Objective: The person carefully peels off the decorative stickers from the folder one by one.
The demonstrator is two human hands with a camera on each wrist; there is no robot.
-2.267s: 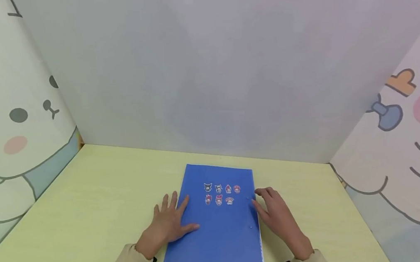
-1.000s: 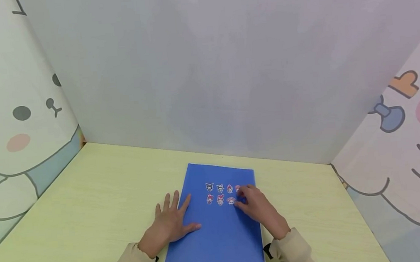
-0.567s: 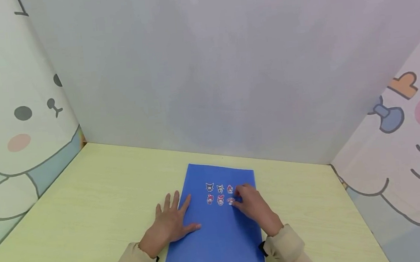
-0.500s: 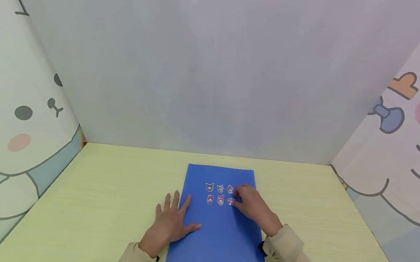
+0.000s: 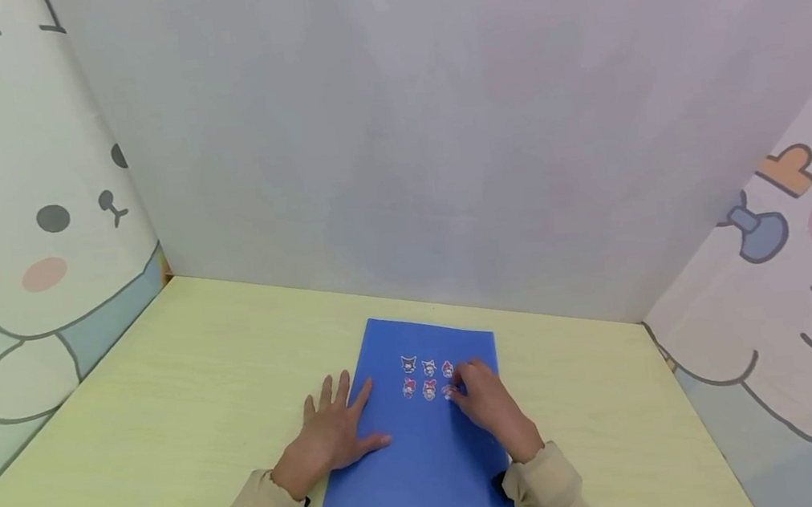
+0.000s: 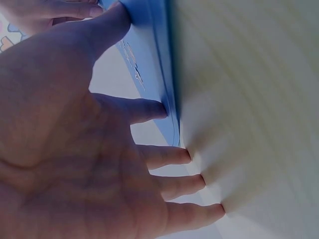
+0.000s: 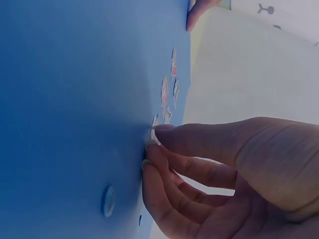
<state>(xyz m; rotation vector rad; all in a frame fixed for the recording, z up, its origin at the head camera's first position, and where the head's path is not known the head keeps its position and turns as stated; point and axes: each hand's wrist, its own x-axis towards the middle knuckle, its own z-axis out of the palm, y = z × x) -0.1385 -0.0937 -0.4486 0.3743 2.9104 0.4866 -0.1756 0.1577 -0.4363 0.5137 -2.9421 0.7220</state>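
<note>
A blue folder (image 5: 417, 466) lies flat on the table, with two short rows of small cartoon stickers (image 5: 428, 389) on its upper half. My left hand (image 5: 326, 434) spreads over its left edge: thumb and index finger rest on the folder, while the other fingertips touch the table. Over the right end of the rows, my right hand (image 5: 490, 399) has curled fingers. In the right wrist view its thumb and index fingertip pinch at the edge of a pink-and-white sticker (image 7: 154, 122). The top right sticker is hidden behind this hand in the head view.
The pale yellow-green table (image 5: 241, 356) extends around the folder. A grey-white wall (image 5: 382, 143) stands behind it, with cartoon-printed panels (image 5: 2, 192) at both sides. A round snap button (image 7: 109, 200) sits on the folder near my right fingers.
My right hand has moved left from the folder's right edge onto the rightmost stickers, fingers closing, covering the top right one. My left hand has stayed in place.
</note>
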